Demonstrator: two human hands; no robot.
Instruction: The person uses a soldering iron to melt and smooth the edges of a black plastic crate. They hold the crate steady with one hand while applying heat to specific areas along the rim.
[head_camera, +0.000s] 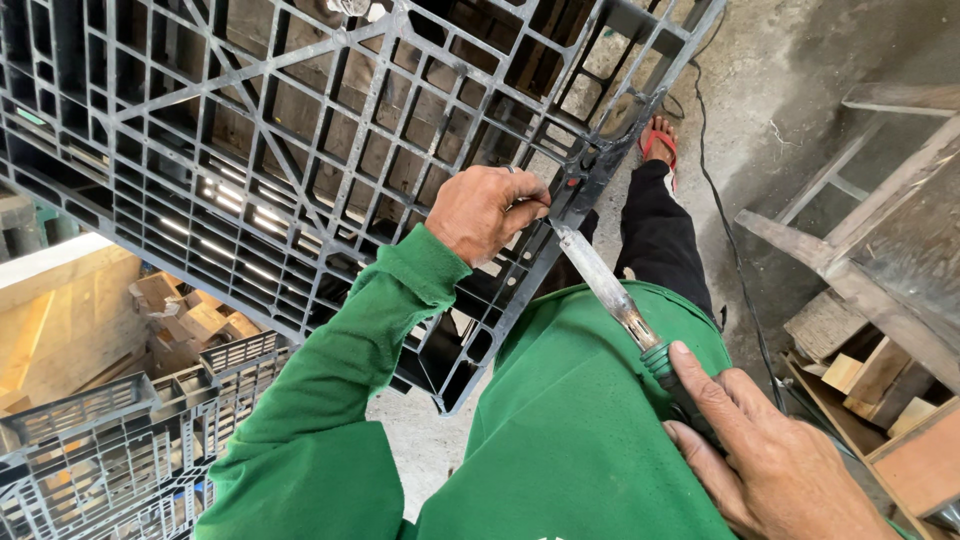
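A black plastic pallet is seen held up on edge, tilted, filling the upper left of the head view; its open grid of ribs lets boards and light show through. All places below are given relative to this pallet.

The left hand is laid on the pallet's lower right edge, its fingers curled and pressed onto a rib near the corner; a ring is seen on one finger. What lies under the fingertips cannot be told, as they are hidden by the hand itself. The sleeve is green, as is the shirt below the pallet.

The right hand is found well below and to the right of the pallet, closed around the dark green handle of a long metal-barrelled tool. The forefinger is stretched along the handle and the other fingers are wrapped about it. The tool's worn, pale barrel is slanted up to the left, and its tip is met by the pallet's edge just beside the left hand.

A black cable is trailed over the concrete floor to the right of the pallet. A foot in a red sandal is seen just beyond the pallet's right edge. Grey plastic pallets are stacked under its lower left, and wooden planks are leaned well to its right.
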